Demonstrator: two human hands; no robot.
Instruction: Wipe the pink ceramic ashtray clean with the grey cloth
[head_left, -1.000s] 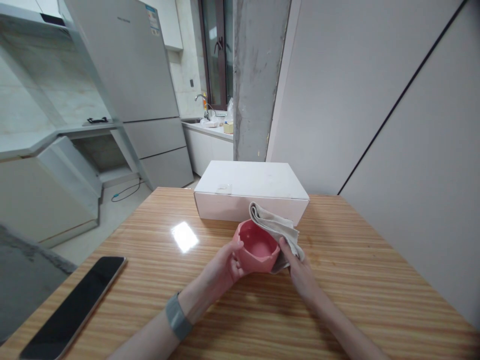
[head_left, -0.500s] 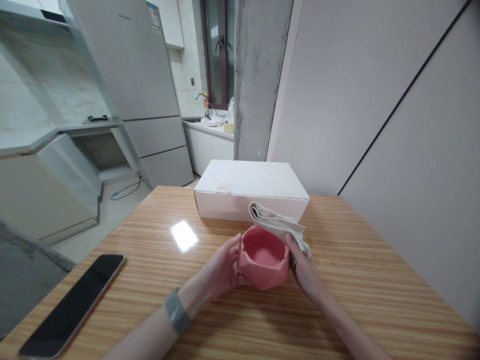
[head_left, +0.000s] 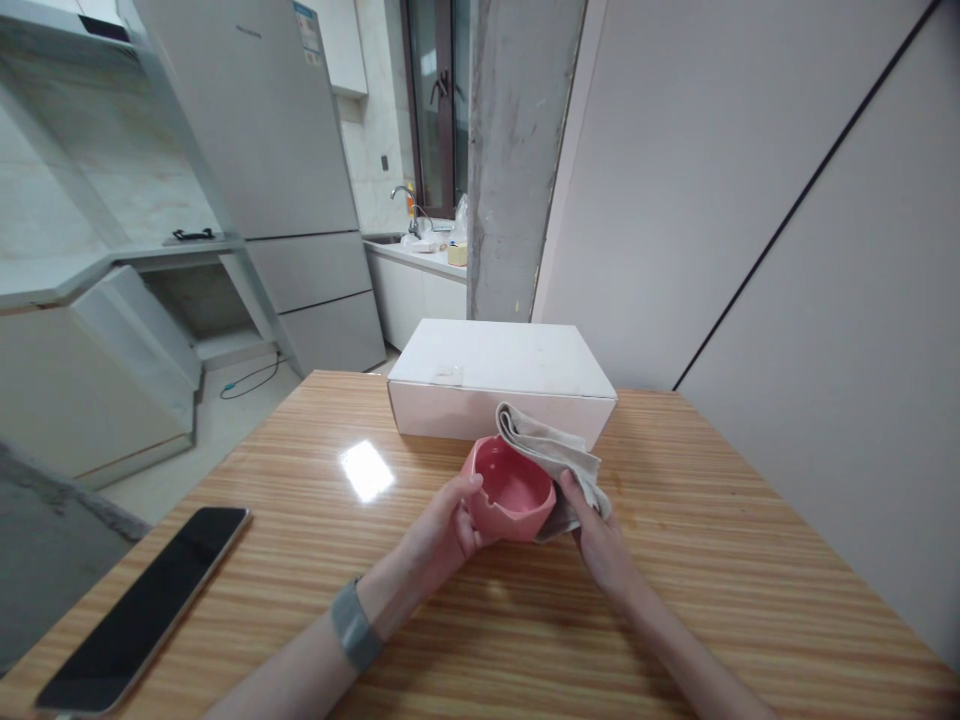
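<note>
My left hand [head_left: 450,525] grips a pink faceted ashtray [head_left: 517,522] by its left side, thumb at the notched rim and fingers underneath. The ashtray is tilted, and its hollow faces up and toward me. In my right hand [head_left: 596,525] is a folded beige cloth [head_left: 544,440], pinched under the thumb. The cloth lies against the right and far side of the ashtray; the right fingers are mostly hidden behind it. Both things are held above the wooden table [head_left: 712,560].
A closed white box [head_left: 502,360] stands at the table's far side, just behind the cloth. To the left lies a black-screened phone [head_left: 146,610] near the table edge. Beyond are a fridge [head_left: 255,130], a sink counter and a concrete pillar [head_left: 517,160].
The ashtray dipped toward me and turned half a second ago. It is now back up and left, tilted much as in the first frame. The cloth stayed against it.
</note>
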